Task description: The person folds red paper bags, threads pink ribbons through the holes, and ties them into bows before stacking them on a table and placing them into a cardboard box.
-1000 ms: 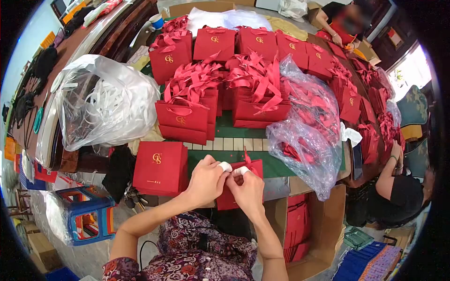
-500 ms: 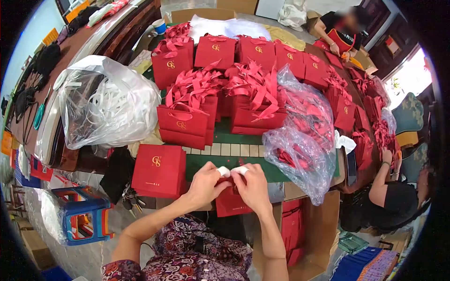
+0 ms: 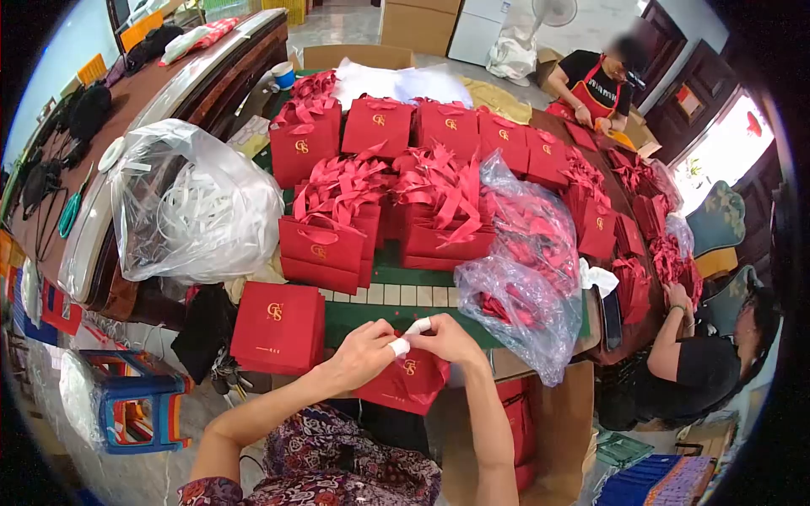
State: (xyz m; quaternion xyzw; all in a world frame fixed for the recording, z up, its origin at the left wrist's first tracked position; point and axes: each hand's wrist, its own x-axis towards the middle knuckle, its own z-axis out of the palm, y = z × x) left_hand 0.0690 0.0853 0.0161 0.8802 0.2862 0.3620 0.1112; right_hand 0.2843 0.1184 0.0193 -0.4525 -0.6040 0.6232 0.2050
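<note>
My left hand [image 3: 364, 356] and my right hand [image 3: 445, 339] meet at the top edge of a red paper bag [image 3: 405, 384] with a gold logo, near the table's front edge. White wraps cover some fingertips on both hands. The fingers of each are pinched together, and what lies between the fingertips is too small to make out. To the left is a stack of flat red bags [image 3: 278, 329]. Beyond my hands stand red bags with ribbon handles [image 3: 321, 253], and a clear plastic bag of red ribbons [image 3: 531, 295] lies at the right.
A clear bag of white cord [image 3: 202, 202] sits at the left. Blue stools [image 3: 143, 405] stand on the floor, lower left. An open cardboard box [image 3: 561, 430] is below the table. One person [image 3: 591, 88] works at the back right, another [image 3: 700, 363] at the right.
The view has tilted up, so the scene sits lower. My hands have come closer together, and more of the red bag's front with its logo shows beneath them.
</note>
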